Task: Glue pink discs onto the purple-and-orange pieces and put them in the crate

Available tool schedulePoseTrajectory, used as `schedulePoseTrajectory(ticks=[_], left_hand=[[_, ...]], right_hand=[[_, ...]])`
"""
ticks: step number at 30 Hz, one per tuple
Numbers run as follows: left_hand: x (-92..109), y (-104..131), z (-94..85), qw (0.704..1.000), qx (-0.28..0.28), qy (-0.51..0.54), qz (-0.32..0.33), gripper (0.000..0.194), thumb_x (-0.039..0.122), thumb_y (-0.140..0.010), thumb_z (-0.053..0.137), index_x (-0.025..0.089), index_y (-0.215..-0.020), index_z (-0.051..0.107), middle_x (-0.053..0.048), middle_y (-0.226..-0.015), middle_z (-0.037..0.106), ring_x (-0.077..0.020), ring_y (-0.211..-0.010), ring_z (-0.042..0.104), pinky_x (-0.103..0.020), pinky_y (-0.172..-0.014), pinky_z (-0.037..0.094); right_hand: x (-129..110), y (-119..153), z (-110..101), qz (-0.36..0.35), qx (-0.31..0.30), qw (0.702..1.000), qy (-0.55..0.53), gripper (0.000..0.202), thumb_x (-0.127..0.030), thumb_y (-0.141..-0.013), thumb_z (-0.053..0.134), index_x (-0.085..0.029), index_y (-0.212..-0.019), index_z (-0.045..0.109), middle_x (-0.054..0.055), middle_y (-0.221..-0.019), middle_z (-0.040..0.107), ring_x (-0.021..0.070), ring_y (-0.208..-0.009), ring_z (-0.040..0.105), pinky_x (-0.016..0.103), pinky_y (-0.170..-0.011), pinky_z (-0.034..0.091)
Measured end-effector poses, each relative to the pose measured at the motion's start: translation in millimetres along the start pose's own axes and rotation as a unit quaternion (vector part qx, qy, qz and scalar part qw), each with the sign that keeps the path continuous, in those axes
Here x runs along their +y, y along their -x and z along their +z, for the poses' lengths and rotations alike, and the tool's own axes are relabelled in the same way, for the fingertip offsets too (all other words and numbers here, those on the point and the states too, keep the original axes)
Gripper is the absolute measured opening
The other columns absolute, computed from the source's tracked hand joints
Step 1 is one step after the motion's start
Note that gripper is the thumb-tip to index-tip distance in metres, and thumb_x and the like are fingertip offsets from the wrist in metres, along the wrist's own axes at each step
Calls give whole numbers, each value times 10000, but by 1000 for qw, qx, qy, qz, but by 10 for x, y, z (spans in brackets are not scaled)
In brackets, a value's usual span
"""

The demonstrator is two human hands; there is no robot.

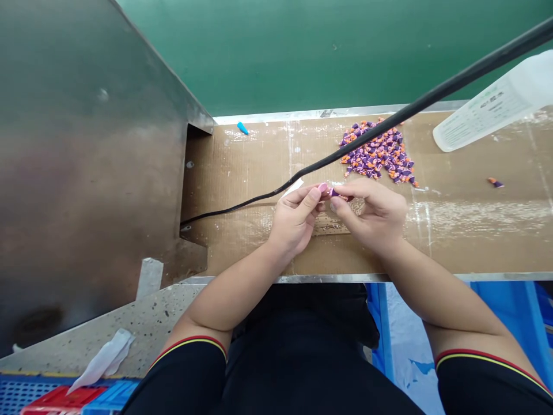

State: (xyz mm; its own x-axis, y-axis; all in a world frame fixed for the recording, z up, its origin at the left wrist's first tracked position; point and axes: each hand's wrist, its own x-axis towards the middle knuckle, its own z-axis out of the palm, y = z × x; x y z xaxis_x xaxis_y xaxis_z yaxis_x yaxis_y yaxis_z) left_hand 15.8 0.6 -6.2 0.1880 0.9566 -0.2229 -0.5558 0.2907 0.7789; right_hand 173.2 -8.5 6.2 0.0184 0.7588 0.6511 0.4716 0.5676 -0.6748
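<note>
On the left of the brown cardboard-covered counter, a small bright-blue tapered piece lies near the back edge, its long axis slanting down to the right; a thick black rubbery cable crosses above the counter.
Next comes the left hand, thumb and fingers closed in a pinch on a small pink rounded piece; just right of it, over the middle of the counter, is a tiny purple-and-pink piece, pinched by the right hand; its pink edge seems to face left, its long axis roughly sideways, its far end hidden by fingers.
The step in hand looks like two-handed fitting or parting of the pieces, which I cannot tell; the next move seems to call for a steady left pinch and fine right fingertip control.
Behind the right hand lies a loose pile of purple, pink and orange pieces, pointing every way; farther right, one purple-and-orange piece lies alone, orange end to the upper left, purple end to the lower right.
</note>
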Motion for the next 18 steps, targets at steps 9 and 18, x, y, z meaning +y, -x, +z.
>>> schedulePoseTrajectory(ticks=[9, 18], left_hand=[[0, 18, 25, 1000, 15, -2, 19, 367, 576, -698, 1037, 289, -868, 882, -18, -947, 817, -111, -829, 704, -223, -756, 586], [-18, 38, 46, 994, 32, -53, 86, 364, 600, -720, 1020, 303, -882, 887, -31, -895, 817, -139, -796, 713, -313, -847, 640]], right_hand=[[42, 28, 68, -58, 31, 998, 12, 98, -227, -1034, 758, -292, -1080, 816, 4, -959, 863, 191, -814, 833, 318, -747, 690], [61, 32, 70, -77, 34, 996, 21, 129, -222, -1030, 760, -314, -1107, 810, -2, -954, 862, 197, -808, 834, 339, -746, 710]])
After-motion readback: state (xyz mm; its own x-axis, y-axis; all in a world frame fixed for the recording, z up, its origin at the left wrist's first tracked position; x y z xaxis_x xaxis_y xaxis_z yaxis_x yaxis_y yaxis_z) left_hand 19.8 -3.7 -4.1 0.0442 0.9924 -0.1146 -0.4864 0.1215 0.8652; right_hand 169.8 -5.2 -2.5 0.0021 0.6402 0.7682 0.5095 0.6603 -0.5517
